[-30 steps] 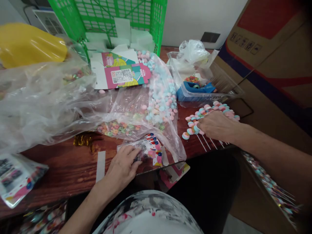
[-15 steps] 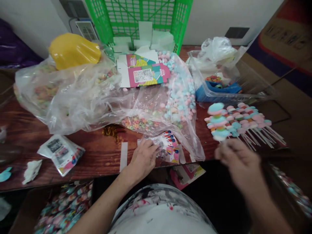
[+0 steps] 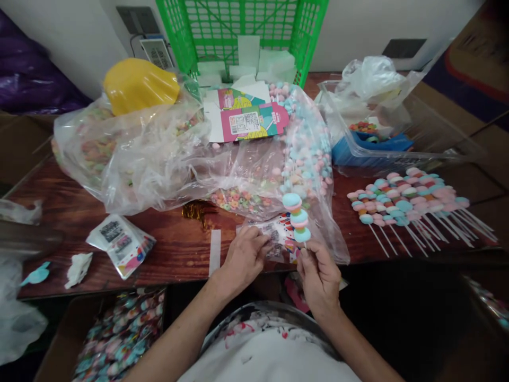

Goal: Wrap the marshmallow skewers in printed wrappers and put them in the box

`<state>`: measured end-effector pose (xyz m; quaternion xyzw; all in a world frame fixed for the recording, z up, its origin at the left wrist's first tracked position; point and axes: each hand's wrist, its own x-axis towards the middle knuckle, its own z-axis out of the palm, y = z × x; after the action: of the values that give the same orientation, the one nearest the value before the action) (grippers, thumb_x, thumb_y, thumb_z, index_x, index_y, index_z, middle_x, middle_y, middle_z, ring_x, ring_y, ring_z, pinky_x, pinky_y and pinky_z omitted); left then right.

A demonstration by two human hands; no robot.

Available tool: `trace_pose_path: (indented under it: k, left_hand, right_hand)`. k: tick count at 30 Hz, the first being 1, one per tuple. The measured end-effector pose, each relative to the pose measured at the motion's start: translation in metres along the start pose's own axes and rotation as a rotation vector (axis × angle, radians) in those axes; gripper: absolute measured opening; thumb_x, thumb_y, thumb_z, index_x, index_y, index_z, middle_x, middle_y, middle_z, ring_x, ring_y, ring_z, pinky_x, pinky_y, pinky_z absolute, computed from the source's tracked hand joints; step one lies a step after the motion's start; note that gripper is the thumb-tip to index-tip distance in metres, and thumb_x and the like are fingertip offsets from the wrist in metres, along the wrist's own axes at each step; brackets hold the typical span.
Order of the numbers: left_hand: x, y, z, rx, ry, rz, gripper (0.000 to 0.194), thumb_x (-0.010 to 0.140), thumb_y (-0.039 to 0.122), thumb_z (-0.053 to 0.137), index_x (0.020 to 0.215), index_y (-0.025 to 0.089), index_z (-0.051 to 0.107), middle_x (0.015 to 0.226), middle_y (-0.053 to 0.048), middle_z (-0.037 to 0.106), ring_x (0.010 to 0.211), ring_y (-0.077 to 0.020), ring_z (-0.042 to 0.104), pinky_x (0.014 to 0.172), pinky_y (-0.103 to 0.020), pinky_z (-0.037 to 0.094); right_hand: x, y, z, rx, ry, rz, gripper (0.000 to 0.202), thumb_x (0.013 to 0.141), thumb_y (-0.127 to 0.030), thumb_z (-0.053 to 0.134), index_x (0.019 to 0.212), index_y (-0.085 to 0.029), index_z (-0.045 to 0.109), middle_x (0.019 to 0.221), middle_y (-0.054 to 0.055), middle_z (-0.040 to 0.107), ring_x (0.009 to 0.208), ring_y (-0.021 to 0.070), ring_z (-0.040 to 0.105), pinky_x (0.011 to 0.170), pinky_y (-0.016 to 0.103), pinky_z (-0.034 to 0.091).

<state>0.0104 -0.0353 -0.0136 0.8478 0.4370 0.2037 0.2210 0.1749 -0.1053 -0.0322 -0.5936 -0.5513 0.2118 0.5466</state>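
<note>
My right hand (image 3: 318, 273) pinches the white stick of a marshmallow skewer (image 3: 299, 220), which stands upright with pink and blue marshmallows and orange and green rings between them. Beside it, my left hand (image 3: 246, 254) has its curled fingers on the edge of a printed clear plastic bag (image 3: 280, 236) at the table's front edge. The skewer's top overlaps the bag's right part from my viewpoint. To the right lies a row of marshmallow skewers (image 3: 413, 199), sticks toward the front. A stack of printed bags (image 3: 121, 244) rests on the left.
Large clear bags of cereal rings (image 3: 234, 200) and small marshmallows (image 3: 306, 143) fill the middle, under a printed carton (image 3: 250, 122). Behind stands a green crate (image 3: 242, 26); right, a clear bin (image 3: 429, 154). Gold ties (image 3: 194, 211) lie near a white strip (image 3: 214, 252). Below left, a box holds wrapped skewers (image 3: 119, 334).
My right hand has brought the marshmallow skewer leftward from beside the row to the printed bag. My left hand stays at the bag. The whole view has shifted slightly.
</note>
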Motion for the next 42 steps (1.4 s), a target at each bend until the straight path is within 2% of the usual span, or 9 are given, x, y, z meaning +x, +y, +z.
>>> trace_pose_path:
  k: [5, 9, 13, 19, 24, 27, 33, 38, 42]
  left_hand:
    - [-0.002, -0.004, 0.003, -0.053, 0.017, -0.007, 0.019, 0.088, 0.02, 0.056, 0.098, 0.015, 0.071, 0.088, -0.008, 0.064, 0.085, -0.0205, 0.057, 0.079, -0.034, 0.046]
    - [-0.004, -0.009, 0.004, -0.111, 0.052, 0.027, 0.018, 0.087, 0.019, 0.059, 0.099, 0.017, 0.071, 0.088, -0.007, 0.067, 0.086, -0.0198, 0.059, 0.08, -0.033, 0.046]
    - [-0.002, -0.011, 0.004, -0.143, 0.087, 0.062, 0.013, 0.084, 0.019, 0.063, 0.092, 0.016, 0.073, 0.088, -0.007, 0.068, 0.084, -0.0194, 0.06, 0.079, -0.033, 0.046]
    - [0.003, -0.007, 0.001, -0.135, 0.047, -0.004, 0.013, 0.084, 0.019, 0.063, 0.089, 0.021, 0.075, 0.081, -0.005, 0.067, 0.081, -0.0181, 0.059, 0.077, -0.031, 0.044]
    - [0.005, -0.009, 0.002, -0.212, 0.066, -0.08, 0.009, 0.078, 0.016, 0.07, 0.081, 0.023, 0.075, 0.077, -0.002, 0.067, 0.078, -0.016, 0.058, 0.074, -0.029, 0.042]
    - [0.008, -0.01, -0.002, -0.293, 0.018, -0.122, 0.004, 0.076, 0.019, 0.073, 0.075, 0.023, 0.075, 0.073, 0.0, 0.065, 0.074, -0.0144, 0.058, 0.071, -0.027, 0.041]
    - [0.01, -0.005, -0.005, -0.238, -0.044, -0.121, 0.008, 0.08, 0.029, 0.069, 0.077, 0.026, 0.076, 0.067, 0.002, 0.063, 0.066, -0.0132, 0.055, 0.063, -0.026, 0.038]
    - [0.008, -0.003, 0.001, -0.323, 0.05, -0.218, 0.007, 0.071, 0.016, 0.074, 0.067, 0.023, 0.073, 0.065, 0.004, 0.064, 0.066, -0.0123, 0.055, 0.067, -0.026, 0.04]
    - [0.008, -0.006, 0.0, -0.436, 0.062, -0.254, 0.01, 0.068, 0.017, 0.076, 0.062, 0.018, 0.067, 0.065, 0.002, 0.064, 0.068, -0.0132, 0.056, 0.068, -0.026, 0.04]
  right_hand:
    - [-0.004, 0.003, 0.008, -0.047, -0.034, -0.061, 0.017, 0.094, -0.019, 0.043, 0.106, -0.02, 0.056, 0.068, -0.002, 0.059, 0.049, 0.0091, 0.052, 0.05, 0.022, 0.046]
    - [0.012, 0.009, 0.009, -0.168, -0.023, -0.234, 0.021, 0.091, -0.015, 0.047, 0.107, -0.021, 0.059, 0.08, 0.003, 0.068, 0.061, 0.0133, 0.061, 0.058, 0.026, 0.051]
    - [0.038, 0.012, 0.007, -0.231, -0.075, -0.421, 0.024, 0.087, -0.012, 0.048, 0.103, -0.02, 0.064, 0.086, 0.006, 0.07, 0.078, 0.0194, 0.067, 0.07, 0.032, 0.054]
    - [0.05, 0.006, 0.005, -0.23, -0.038, -0.566, 0.028, 0.085, -0.007, 0.05, 0.106, -0.02, 0.063, 0.086, 0.005, 0.071, 0.078, 0.0179, 0.068, 0.072, 0.031, 0.055]
    - [0.041, 0.009, 0.001, -0.207, -0.001, -0.538, 0.029, 0.084, -0.006, 0.052, 0.107, -0.02, 0.063, 0.084, 0.005, 0.072, 0.071, 0.0171, 0.069, 0.066, 0.029, 0.056]
    - [0.039, 0.009, -0.003, -0.204, 0.003, -0.505, 0.03, 0.085, -0.007, 0.052, 0.109, -0.02, 0.062, 0.085, 0.005, 0.072, 0.066, 0.0167, 0.068, 0.062, 0.029, 0.056]
    - [0.039, 0.003, -0.005, -0.161, -0.033, -0.551, 0.029, 0.084, -0.007, 0.052, 0.106, -0.022, 0.063, 0.083, 0.005, 0.072, 0.073, 0.0187, 0.07, 0.065, 0.032, 0.057]
    - [0.036, 0.003, -0.006, -0.144, -0.035, -0.525, 0.031, 0.084, -0.006, 0.053, 0.108, -0.022, 0.064, 0.081, 0.005, 0.071, 0.069, 0.0178, 0.068, 0.061, 0.03, 0.056]
    - [0.031, 0.004, -0.021, -0.137, -0.001, -0.442, 0.029, 0.083, -0.007, 0.056, 0.107, -0.021, 0.064, 0.085, 0.004, 0.07, 0.073, 0.0173, 0.068, 0.065, 0.029, 0.056]
